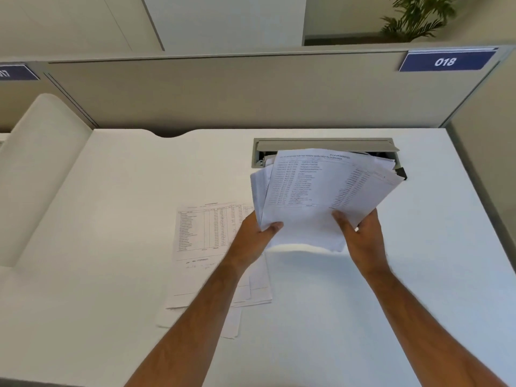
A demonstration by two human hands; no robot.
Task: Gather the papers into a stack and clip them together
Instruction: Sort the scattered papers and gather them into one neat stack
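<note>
**Squaring a fanned bundle above the desk**

Both hands hold a fanned bundle of papers (321, 196) lifted off the desk (111, 219). The left hand (252, 238) pinches its near left corner; the right hand (363, 236) has its grip round the near right edge. More loose sheets (201, 247) lie flat on the desk under the left forearm, not yet gathered.

I would loosen both grips slightly and tap the bundle's edge on the desk to square it. Open desk lies to the right and near side; the open cable tray (324, 143) sits just behind the bundle, so keep sheets away from that gap. No clip is clearly visible.
</note>
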